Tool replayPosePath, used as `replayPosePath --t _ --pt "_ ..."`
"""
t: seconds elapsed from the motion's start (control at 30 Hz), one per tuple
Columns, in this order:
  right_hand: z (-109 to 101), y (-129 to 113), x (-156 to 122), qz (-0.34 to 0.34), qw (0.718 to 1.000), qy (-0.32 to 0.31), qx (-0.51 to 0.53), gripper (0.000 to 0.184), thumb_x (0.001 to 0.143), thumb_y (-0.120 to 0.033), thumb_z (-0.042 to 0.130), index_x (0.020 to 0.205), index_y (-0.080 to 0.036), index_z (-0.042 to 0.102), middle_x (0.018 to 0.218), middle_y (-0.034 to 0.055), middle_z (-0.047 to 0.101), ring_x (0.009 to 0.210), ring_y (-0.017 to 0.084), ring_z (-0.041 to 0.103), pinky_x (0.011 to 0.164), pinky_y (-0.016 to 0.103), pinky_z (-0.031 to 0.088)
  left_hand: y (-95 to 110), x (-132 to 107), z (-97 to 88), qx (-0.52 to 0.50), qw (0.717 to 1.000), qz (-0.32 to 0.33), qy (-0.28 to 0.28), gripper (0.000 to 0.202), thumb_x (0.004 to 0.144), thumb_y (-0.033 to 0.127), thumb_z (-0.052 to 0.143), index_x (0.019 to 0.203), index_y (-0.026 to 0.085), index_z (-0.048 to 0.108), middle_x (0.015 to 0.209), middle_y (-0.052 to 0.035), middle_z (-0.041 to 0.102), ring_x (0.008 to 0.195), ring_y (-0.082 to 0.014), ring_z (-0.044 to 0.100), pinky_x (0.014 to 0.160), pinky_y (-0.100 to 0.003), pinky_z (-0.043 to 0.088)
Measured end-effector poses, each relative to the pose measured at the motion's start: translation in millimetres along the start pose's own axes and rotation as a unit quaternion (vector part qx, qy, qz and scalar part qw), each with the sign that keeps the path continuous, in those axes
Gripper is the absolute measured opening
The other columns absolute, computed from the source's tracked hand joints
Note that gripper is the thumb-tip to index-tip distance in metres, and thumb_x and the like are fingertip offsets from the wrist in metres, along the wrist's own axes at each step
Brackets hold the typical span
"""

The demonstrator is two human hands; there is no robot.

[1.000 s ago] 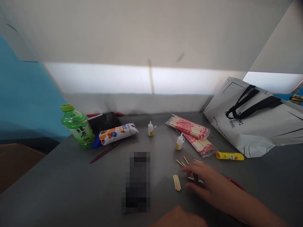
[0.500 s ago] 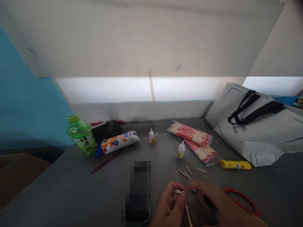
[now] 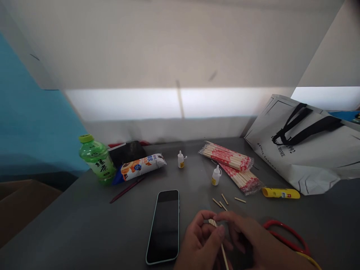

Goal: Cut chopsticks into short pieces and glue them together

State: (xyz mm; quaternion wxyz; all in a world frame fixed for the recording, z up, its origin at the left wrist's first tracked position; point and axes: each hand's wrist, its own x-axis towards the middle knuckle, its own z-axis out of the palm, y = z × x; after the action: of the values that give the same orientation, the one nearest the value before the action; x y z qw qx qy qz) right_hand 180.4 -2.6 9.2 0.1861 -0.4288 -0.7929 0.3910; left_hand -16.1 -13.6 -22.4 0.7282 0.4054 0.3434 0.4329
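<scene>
Left grip (image 3: 198,242) and right grip (image 3: 243,228) are bare — the right forearm (image 3: 281,250) (partly visible) uncovered too.

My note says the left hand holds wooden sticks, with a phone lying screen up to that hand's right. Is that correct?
Not quite: the head view shows the phone lying to the left of the left hand, not its right. The hand does hold wooden sticks, and the phone is screen up.

A dull grey bench (image 3: 126,232) spreads beneath the left hand (image 3: 198,242) and well out to its left. Beyond the hand I see a pale wall (image 3: 180,48), faintly scuffed, crossed by a bright, level band of light (image 3: 126,103); far left of the hand, a blue wall (image 3: 25,93) darkens low down.
</scene>
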Motion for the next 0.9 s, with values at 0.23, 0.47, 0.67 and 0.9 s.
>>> replayPosePath --t 0.23,0.47,0.67,0.9 --pt "3.5 5.4 -2.6 -0.027 0.997 0.065 0.012 0.084 0.065 -0.043 0.09 0.137 -0.038 0.047 0.077 -0.0059 0.057 0.064 0.018 0.054 0.058 0.028 0.042 3.5 -1.0 -0.6 0.005 0.999 0.01 -0.035 0.048 0.082 0.059 0.079 0.1 0.019 0.062 0.075 0.0004 0.066 0.062 -0.0124 0.06 0.06 -0.024 0.046" --pt "8.5 2.1 0.2 -0.002 0.998 0.067 -0.005 0.085 0.061 -0.036 0.092 0.134 -0.038 0.05 0.076 -0.0072 0.058 0.063 0.018 0.059 0.057 0.027 0.046 8.1 -3.1 1.7 0.034 0.998 0.009 -0.044 0.047 0.081 0.063 0.077 0.089 0.018 0.067 0.073 -0.0002 0.064 0.067 -0.014 0.059 0.067 -0.025 0.045" --pt "-29.4 1.8 -31.1 0.088 0.992 0.043 -0.085 0.083 0.075 -0.032 0.083 0.145 -0.056 0.046 0.145 0.0015 0.063 0.127 0.039 0.061 0.105 0.047 0.052 -1.5 -1.7 0.5 0.121 0.991 -0.051 -0.032 0.065 0.085 0.071 0.065 0.12 0.016 0.068 0.058 0.0028 0.059 0.05 -0.0126 0.048 0.053 -0.023 0.035" --pt "-58.9 44.1 -89.4 0.157 0.967 0.119 -0.163 0.074 0.079 -0.014 0.069 0.133 -0.063 0.057 0.139 0.0055 0.067 0.129 0.035 0.063 0.103 0.043 0.055 -7.2 -4.5 -1.4 0.233 0.969 -0.01 -0.081 0.067 0.086 0.078 0.057 0.109 0.017 0.073 0.057 0.0078 0.036 0.05 -0.0099 0.029 0.049 -0.023 0.021"
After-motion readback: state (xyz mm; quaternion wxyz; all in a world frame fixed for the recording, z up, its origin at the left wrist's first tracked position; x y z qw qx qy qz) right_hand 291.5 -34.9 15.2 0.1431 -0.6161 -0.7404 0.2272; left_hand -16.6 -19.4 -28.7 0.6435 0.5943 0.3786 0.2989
